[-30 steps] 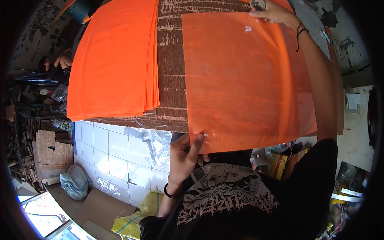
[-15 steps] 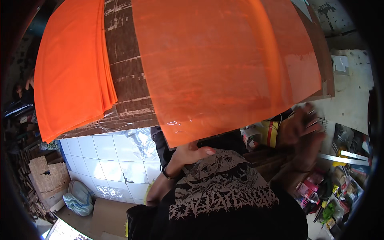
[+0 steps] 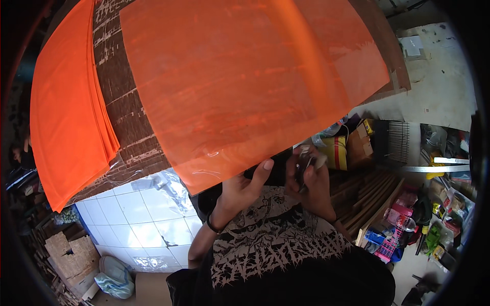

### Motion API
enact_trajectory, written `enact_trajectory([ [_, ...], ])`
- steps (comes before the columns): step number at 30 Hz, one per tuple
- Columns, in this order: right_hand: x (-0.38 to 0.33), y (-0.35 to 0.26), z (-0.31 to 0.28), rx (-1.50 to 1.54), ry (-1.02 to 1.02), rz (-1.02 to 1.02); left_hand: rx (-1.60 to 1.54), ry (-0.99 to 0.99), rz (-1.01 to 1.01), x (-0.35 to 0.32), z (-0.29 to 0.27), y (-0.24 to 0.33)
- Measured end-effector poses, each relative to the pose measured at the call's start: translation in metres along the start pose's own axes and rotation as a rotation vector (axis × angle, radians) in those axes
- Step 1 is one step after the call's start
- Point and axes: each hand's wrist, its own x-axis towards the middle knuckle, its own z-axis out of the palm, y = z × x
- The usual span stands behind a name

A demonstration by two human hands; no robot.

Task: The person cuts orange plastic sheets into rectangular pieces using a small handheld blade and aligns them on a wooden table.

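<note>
A broad, translucent orange sheet point(image 3: 229, 92) with a glossy surface lies over the brown board point(image 3: 125, 86), its near corner reaching past the board's edge. My left hand point(image 3: 239, 194) grips the sheet's near edge: the thumb shows at the rim, and the other fingers are hidden underneath. Just right of it, in front of my chest, my right hand point(image 3: 314, 186) is closed around a small dark and silvery object point(image 3: 304, 162), whose kind I cannot make out. To the left, a stack of bright orange sheets point(image 3: 69, 112) lies on the same board.
White tiles point(image 3: 138, 209) show below the board at left. On the right are wooden strips point(image 3: 365, 196), a yellow box point(image 3: 334, 153), a pink basket point(image 3: 390, 234) and assorted clutter. A pale panel point(image 3: 434, 81) stands beyond. A white sack point(image 3: 115, 275) lies at lower left.
My right hand has come left from beside the sheet's right end to near my left hand, with a small object now visible in it. The view has shifted; my left hand stays at the sheet's edge.
</note>
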Motion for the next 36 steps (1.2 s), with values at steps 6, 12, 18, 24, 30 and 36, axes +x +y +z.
enact_trajectory([
  [6,0.031,-0.009,-0.008,0.009,0.3,-0.299,0.026,-0.003,-0.061,-0.002,0.0,-0.003],
  [12,0.041,-0.005,-0.022,-0.045,0.258,-0.305,0.084,-0.011,-0.038,0.001,0.001,-0.005],
  [18,0.045,-0.002,-0.018,0.007,0.266,-0.321,0.132,-0.042,0.033,0.008,0.001,-0.001],
  [24,0.044,0.003,-0.018,0.063,0.24,-0.385,0.083,-0.05,0.054,0.01,0.001,0.003],
  [30,0.027,0.011,-0.017,0.224,0.354,-0.109,0.117,-0.078,0.003,0.002,-0.009,0.002],
  [36,0.0,0.002,0.0,0.002,0.062,0.206,0.091,-0.068,0.132,-0.005,-0.019,-0.003],
])
